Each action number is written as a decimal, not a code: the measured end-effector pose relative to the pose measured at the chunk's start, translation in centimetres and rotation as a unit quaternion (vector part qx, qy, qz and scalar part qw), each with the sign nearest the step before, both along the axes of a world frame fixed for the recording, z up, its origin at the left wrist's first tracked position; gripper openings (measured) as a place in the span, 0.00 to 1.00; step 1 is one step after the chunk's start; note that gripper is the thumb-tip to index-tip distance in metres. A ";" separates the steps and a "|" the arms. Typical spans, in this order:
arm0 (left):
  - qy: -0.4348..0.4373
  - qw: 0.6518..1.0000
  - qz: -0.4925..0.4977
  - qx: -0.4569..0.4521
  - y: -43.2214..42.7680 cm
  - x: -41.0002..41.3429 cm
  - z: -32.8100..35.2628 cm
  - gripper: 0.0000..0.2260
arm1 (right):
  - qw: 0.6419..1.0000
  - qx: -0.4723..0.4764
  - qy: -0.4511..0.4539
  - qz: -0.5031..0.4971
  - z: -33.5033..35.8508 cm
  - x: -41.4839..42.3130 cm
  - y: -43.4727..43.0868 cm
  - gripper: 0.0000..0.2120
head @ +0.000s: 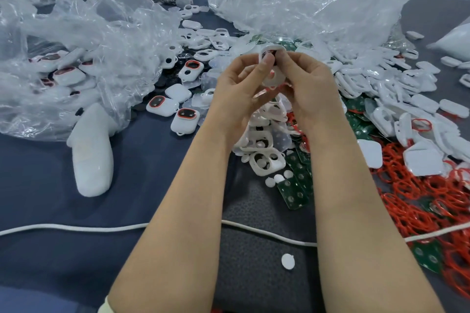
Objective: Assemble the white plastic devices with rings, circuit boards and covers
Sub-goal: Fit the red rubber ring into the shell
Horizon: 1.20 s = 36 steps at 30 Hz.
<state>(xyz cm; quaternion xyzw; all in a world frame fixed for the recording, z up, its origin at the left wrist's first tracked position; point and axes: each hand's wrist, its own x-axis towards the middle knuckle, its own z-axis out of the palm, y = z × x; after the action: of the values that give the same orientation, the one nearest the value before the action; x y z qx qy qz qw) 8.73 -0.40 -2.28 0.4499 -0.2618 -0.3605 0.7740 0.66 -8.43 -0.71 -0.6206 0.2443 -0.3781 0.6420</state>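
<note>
White plastic fills the middle of the frame: one device is held up above the worktop, pinched between both hands. Each grip is narrow and closed on it. The left hand comes in from the left, its thumb pressed flat on the device's upper end, where a red ring shows round a dark window. The right hand curls round the lower part from the right; its fingertips are hidden behind the shell. The device's long axis runs up and down the frame, tilted a little, with the ring end farthest from the person. So the work sits between the grips, touching both, and the left thumb is the nearer one to the end being worked on.

I judge the step to be seating the ring or window in the shell. A press along the thumb's line seems called for, with the right hand as the brace. Whether a board or cover is in the back I cannot tell.

Devices that look finished lie at left centre, beside a crumpled bag. Loose rings pile at lower right, green boards lie between the forearms, and covers lie at right. A white cable crosses the bottom.
</note>
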 end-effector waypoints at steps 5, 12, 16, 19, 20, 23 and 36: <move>0.032 0.999 -0.024 -0.007 0.3 0.3 0.0 0.07 | 0.993 0.084 -0.037 0.079 -0.3 -0.2 -0.3 0.08; 0.071 0.997 0.017 0.000 -0.1 0.4 -0.2 0.05 | 0.959 -0.247 0.097 -0.098 -0.6 0.6 0.5 0.11; 0.074 0.996 0.041 -0.007 -0.2 0.5 -0.4 0.03 | 0.936 -0.309 0.138 -0.097 -0.7 0.9 0.7 0.06; 0.079 0.995 0.053 -0.001 -0.2 0.5 -0.3 0.07 | 0.938 -0.297 0.168 -0.066 -0.8 1.0 0.6 0.07; 0.083 0.995 0.054 0.000 -0.2 0.5 -0.3 0.08 | 0.937 -0.298 0.169 -0.067 -0.9 1.1 0.6 0.07; 0.093 0.993 0.075 0.008 -0.4 0.5 -0.2 0.10 | 0.933 -0.314 0.131 -0.117 -0.7 1.1 0.8 0.06; 0.063 0.987 0.137 0.063 -0.7 0.6 -0.6 0.06 | 0.936 -0.313 0.028 -0.156 -0.8 1.0 1.1 0.07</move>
<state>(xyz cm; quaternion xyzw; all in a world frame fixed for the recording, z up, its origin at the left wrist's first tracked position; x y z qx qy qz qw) 9.37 -1.09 -2.84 0.5061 -0.1255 -0.2949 0.8007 1.68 -7.34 -1.49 -0.7549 0.2251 -0.5131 0.3409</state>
